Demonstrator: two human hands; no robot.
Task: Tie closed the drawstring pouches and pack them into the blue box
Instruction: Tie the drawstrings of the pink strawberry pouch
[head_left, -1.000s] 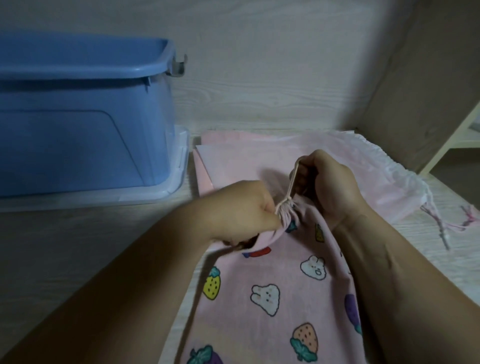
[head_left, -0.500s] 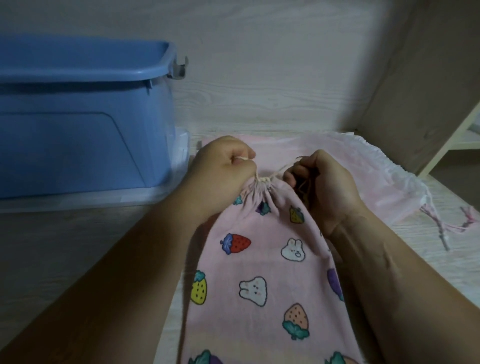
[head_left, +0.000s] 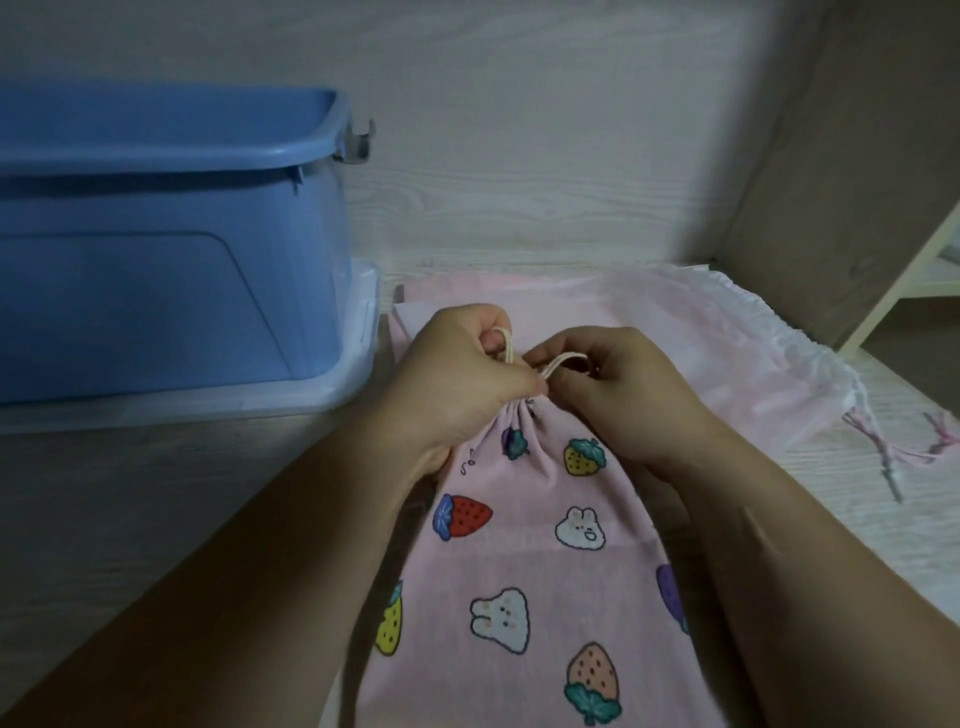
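The blue box (head_left: 156, 260) stands at the left on a clear lid (head_left: 358, 332), on the wooden desk (head_left: 130, 493). Just right of it, the left hand (head_left: 462, 379) has its fingers curled round one loop of the cream cord (head_left: 506, 348) at the gathered neck of the printed pouch (head_left: 519, 571), which lies flat between both forearms. The right hand (head_left: 623, 400) pinches the other loop, close against the left. Behind the hands lie pale pink pouches (head_left: 675, 332), their thin strings trailing right.
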